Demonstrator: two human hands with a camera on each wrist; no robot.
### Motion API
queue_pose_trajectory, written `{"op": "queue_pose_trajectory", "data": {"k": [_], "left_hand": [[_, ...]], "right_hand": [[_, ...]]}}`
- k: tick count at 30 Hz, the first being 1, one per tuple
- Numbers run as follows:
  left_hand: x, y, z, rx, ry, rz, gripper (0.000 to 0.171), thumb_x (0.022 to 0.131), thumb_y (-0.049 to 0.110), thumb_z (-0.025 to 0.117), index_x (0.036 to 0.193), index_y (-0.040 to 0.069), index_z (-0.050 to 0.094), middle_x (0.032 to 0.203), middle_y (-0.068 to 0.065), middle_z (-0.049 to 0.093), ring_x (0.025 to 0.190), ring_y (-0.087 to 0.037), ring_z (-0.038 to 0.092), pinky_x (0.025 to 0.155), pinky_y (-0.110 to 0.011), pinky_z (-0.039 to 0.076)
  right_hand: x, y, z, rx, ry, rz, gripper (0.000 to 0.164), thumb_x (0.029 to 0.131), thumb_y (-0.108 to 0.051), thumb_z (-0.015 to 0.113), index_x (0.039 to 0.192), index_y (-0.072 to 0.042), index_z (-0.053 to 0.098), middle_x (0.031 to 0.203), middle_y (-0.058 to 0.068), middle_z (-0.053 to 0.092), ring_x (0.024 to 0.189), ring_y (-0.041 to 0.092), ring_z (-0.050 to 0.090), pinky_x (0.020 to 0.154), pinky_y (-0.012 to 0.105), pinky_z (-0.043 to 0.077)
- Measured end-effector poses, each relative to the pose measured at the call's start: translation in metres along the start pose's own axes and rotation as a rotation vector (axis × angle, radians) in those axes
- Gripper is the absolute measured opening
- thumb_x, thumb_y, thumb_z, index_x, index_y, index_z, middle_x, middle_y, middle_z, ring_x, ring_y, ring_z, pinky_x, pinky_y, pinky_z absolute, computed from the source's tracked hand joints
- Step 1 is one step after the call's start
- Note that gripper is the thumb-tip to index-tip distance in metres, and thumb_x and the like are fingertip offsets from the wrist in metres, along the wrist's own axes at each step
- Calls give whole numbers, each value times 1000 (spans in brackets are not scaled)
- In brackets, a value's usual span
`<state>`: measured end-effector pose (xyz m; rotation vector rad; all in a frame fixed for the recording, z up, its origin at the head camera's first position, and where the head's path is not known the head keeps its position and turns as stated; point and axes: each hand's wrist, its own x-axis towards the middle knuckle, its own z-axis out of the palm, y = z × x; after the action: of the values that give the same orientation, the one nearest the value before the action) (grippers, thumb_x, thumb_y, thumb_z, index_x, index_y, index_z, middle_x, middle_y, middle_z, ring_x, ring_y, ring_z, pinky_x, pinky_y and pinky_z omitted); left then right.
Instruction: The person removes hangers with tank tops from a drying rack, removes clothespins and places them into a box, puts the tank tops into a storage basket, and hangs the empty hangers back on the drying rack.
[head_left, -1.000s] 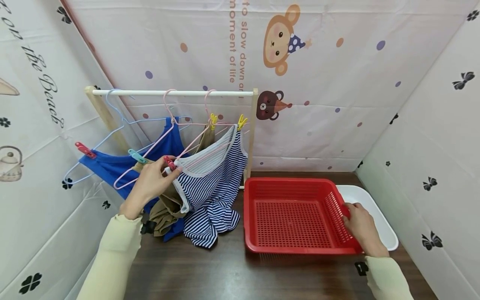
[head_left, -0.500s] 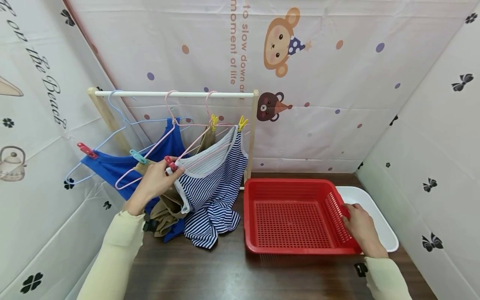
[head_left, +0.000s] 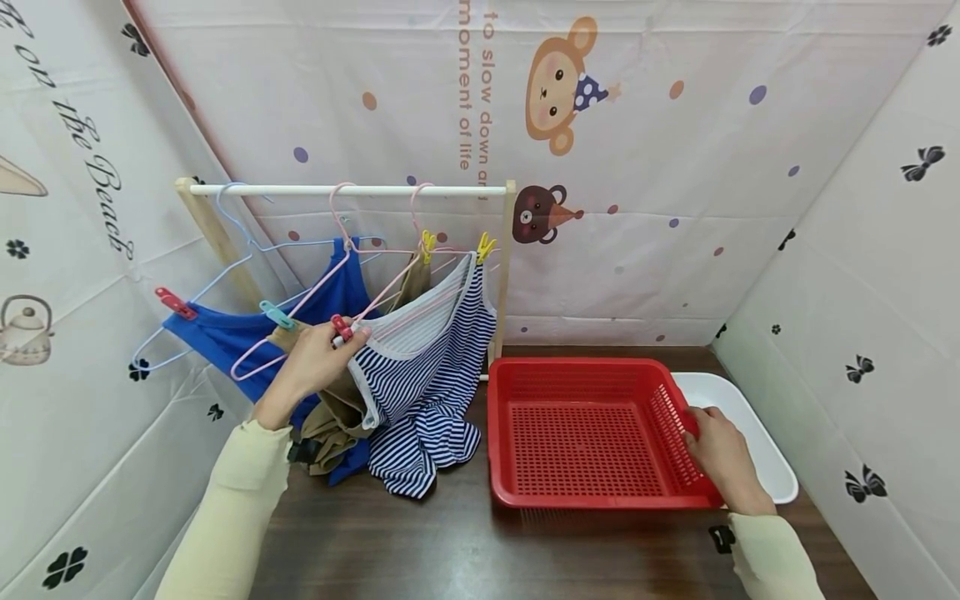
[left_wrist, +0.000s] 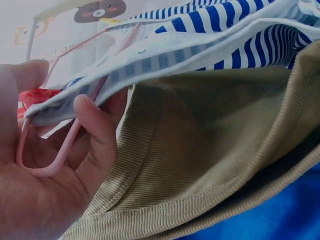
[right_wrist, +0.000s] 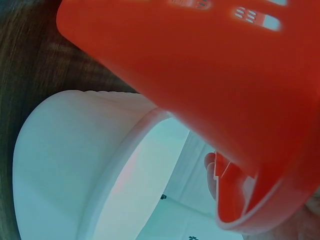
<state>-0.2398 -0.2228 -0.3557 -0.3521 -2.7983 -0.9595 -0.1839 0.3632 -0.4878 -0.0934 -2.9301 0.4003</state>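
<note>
My left hand [head_left: 315, 362] holds the lower end of a pink hanger [left_wrist: 47, 167], its fingers around a red clothespin [head_left: 341, 327] at the shoulder strap of a striped tank top [head_left: 420, 358]. In the left wrist view that strap and the red clothespin lie between the fingertips. A yellow clothespin [head_left: 485, 247] fastens the top's other strap. My right hand [head_left: 723, 454] grips the right rim of a red plastic basket [head_left: 581, 500]; in the right wrist view its fingertips [right_wrist: 210, 162] show past the rim.
A rack with a white bar [head_left: 285, 191] carries blue clothing [head_left: 217, 327] on a blue hanger [head_left: 153, 364] and khaki clothing [head_left: 330, 429]. Teal [head_left: 276, 314] and red clothespins hold cloth there. A white basin [head_left: 750, 425] stands behind the basket, at the right.
Both hands keep nearly the same places and grips. The left fingers shift slightly at the red clothespin, and the head view drifts a little; the basket stays put.
</note>
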Motion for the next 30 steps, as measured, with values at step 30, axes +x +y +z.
{"op": "queue_pose_trajectory", "data": {"k": [30], "left_hand": [[-4, -1, 14, 21, 384, 157, 33, 96, 20, 61, 68, 8, 48, 57, 3, 33, 49, -15, 38, 49, -26, 27]], "right_hand": [[0, 0, -1, 0, -29, 8, 49, 82, -5, 72, 123, 15, 55, 113, 37, 57, 95, 47, 60, 82, 61, 51]]}}
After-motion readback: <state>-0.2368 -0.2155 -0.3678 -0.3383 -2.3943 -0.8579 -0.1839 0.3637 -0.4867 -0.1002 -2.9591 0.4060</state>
